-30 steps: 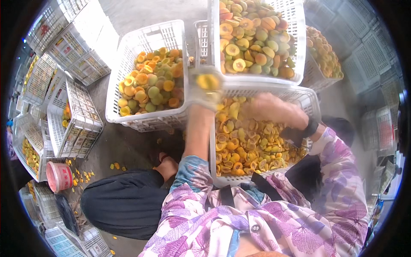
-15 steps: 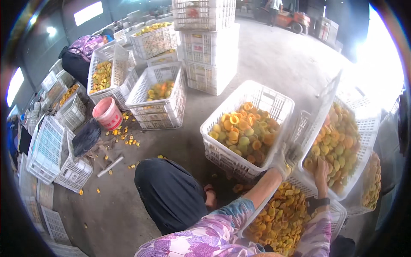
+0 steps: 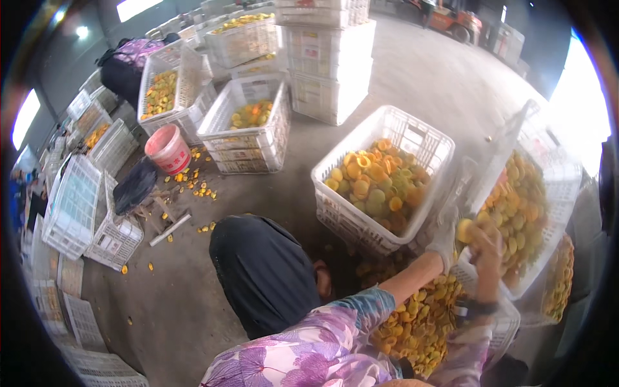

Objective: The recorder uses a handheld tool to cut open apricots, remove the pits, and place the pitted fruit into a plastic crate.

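My right hand [image 3: 485,246], bare, is closed on a yellow apricot [image 3: 464,230] above the near rim of the tilted white crate [image 3: 560,213], which holds whole and halved apricots [image 3: 516,219]. My left hand [image 3: 442,238] wears a pale glove and is close beside that apricot. Motion smears its fingers, so I cannot make out their grip. Beneath my forearms lies a crate of orange apricot halves [image 3: 419,322]. Left of my gloved hand stands another white crate [image 3: 342,216], part filled with apricot halves and greenish fruit.
A red bucket [image 3: 167,149] stands at the left near scattered apricot pieces [image 3: 193,187] and a low stool [image 3: 135,187]. Stacked white crates [image 3: 332,71] rise at the back. Another person [image 3: 126,68] bends among crates at far left. An orange forklift [image 3: 454,22] is far off.
My right hand has come up out of the tilted crate's fruit, toward my left hand, with an apricot in its fingers. The whole view has shifted slightly.
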`<action>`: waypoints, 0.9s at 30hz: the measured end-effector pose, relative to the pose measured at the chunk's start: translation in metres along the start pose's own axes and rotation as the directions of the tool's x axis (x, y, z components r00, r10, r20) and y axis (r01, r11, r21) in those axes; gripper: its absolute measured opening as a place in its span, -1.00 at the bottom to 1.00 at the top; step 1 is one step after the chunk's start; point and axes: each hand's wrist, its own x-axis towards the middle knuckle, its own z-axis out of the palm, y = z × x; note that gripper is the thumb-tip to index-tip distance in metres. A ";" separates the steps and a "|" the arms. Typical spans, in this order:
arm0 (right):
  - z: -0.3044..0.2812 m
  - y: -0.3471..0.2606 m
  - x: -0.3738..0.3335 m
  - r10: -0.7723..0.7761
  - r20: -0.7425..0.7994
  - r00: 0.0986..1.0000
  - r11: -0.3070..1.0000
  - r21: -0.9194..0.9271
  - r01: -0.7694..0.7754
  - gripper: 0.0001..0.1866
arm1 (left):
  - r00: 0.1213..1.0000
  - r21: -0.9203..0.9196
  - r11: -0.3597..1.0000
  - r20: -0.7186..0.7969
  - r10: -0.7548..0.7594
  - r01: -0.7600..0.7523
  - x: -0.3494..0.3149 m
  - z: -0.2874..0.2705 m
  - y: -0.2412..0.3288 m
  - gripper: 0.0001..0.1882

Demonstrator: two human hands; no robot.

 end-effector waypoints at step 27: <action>0.060 0.043 -0.021 -0.422 0.173 0.890 0.498 -0.776 0.387 -0.51 | 0.982 -0.002 0.997 -0.175 0.069 -0.071 0.014 0.003 0.096 -0.48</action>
